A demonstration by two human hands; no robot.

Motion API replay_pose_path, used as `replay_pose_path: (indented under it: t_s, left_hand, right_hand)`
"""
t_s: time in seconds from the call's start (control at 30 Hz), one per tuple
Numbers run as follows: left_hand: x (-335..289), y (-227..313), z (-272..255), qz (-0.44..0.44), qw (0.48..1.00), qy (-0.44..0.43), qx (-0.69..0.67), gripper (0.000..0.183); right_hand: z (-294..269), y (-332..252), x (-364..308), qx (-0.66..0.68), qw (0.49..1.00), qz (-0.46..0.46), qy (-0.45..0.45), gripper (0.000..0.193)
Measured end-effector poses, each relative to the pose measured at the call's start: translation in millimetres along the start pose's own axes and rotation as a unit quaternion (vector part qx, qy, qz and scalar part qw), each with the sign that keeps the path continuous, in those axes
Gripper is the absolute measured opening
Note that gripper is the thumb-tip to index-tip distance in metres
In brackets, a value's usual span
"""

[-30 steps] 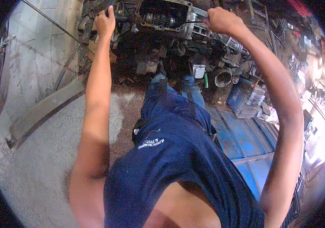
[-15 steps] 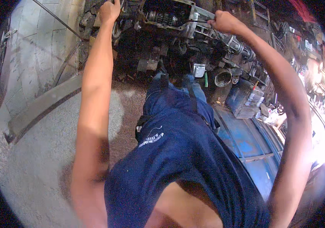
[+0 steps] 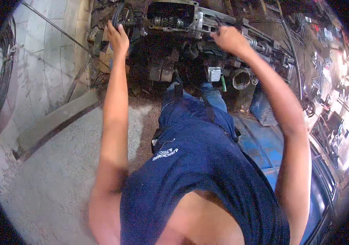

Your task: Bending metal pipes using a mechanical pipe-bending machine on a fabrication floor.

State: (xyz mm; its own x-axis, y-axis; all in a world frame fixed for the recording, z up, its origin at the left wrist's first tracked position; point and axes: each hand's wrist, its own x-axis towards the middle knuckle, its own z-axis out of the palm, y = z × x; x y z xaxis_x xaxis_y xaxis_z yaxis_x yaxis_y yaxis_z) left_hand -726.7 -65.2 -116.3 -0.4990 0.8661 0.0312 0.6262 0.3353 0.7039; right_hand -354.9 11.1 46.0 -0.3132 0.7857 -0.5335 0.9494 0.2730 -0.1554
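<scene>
My left hand (image 3: 118, 39) is at the lower edge of a dark round wheel (image 3: 119, 15), its thumb and fingers on either side of the rim. Right of the wheel lies a metal gearbox (image 3: 197, 21) with an open housing, toothed gears (image 3: 169, 21) visible inside. My right hand (image 3: 230, 41) is closed over the gearbox's pale framed section, around what looks like the end of a thin dark rod (image 3: 197, 29). The rod runs left toward the housing; the grip itself is partly hidden by my fingers.
Below the gearbox are a small silvery square box (image 3: 214, 74), a green tube (image 3: 223, 83) and a round metal opening (image 3: 241, 80). A blue metal panel (image 3: 260, 143) lies on the right. Black cable (image 3: 1, 81) hangs at far left beside a long rod (image 3: 56, 27).
My left hand has come down along the wheel, which now shows more fully. My right hand has moved lower and slightly left. The whole view has shifted a little.
</scene>
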Motion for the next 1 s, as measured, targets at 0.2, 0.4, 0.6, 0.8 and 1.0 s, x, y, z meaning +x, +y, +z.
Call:
replay_pose_path:
  t_s: [0.2, 0.4, 0.6, 0.8, 1.0]
  left_hand:
    - [-13.1, 13.5, 8.7, 0.022, 0.976, 0.087, 0.197, 0.076]
    - [-58.0, 139.6, 62.4, 0.246, 0.96, 0.044, 0.126, 0.07]
    - [-158.0, 279.4, 154.9, 0.425, 0.897, -0.121, 0.01, 0.064]
    - [-246.9, 346.3, 236.7, 0.433, 0.878, -0.203, 0.0, 0.063]
    - [-318.8, 367.0, 288.3, 0.331, 0.904, -0.262, 0.075, 0.063]
  right_hand:
    - [57.4, 24.6, -47.0, 0.211, 0.976, 0.036, 0.047, 0.045]
    - [91.3, 96.6, -143.7, 0.327, 0.928, 0.1, 0.148, 0.04]
    - [173.5, 212.4, -228.6, 0.399, 0.853, 0.232, 0.246, 0.032]
    - [278.8, 341.8, -288.4, 0.407, 0.822, 0.32, 0.235, 0.031]
    - [322.4, 438.2, -282.9, 0.423, 0.777, 0.407, 0.228, 0.028]
